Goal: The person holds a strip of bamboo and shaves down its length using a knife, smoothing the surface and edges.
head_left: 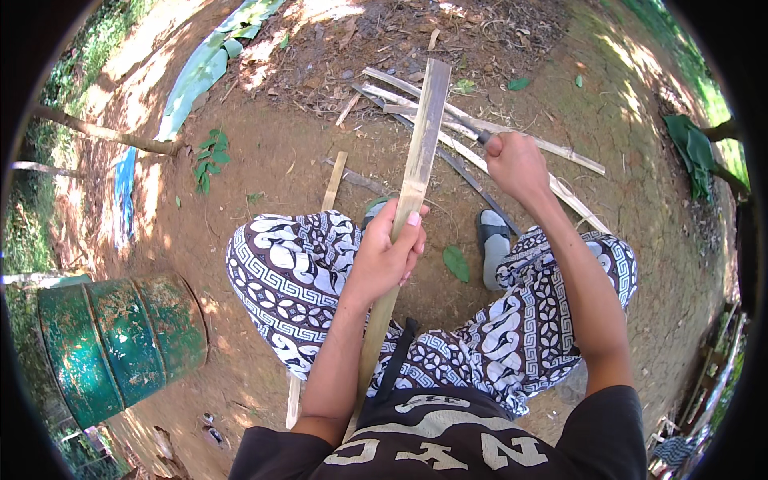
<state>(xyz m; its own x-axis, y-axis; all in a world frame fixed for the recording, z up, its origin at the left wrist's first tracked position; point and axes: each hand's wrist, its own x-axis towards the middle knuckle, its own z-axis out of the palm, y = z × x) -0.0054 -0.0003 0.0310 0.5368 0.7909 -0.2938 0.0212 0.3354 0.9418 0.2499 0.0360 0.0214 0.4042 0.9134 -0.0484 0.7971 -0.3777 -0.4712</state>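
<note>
A long, flat bamboo strip [424, 140] slants up and away from my lap, pale with a darker face toward its far end. My left hand [386, 254] is wrapped round its middle, thumb on top. Its near end passes beside my left forearm. On the right, my right hand [518, 166] is closed round the dark handle of a knife [483, 138]. The blade points toward the strip's far part and is hard to tell from the slats behind it. Whether it touches the strip I cannot tell.
Several split slats [560, 152] and a dark strip [478, 186] lie on the dirt beyond my feet. A short wood piece [334, 180] lies by my left knee. A green metal drum [120, 344] rests at left. A long green leaf [196, 80] lies far left.
</note>
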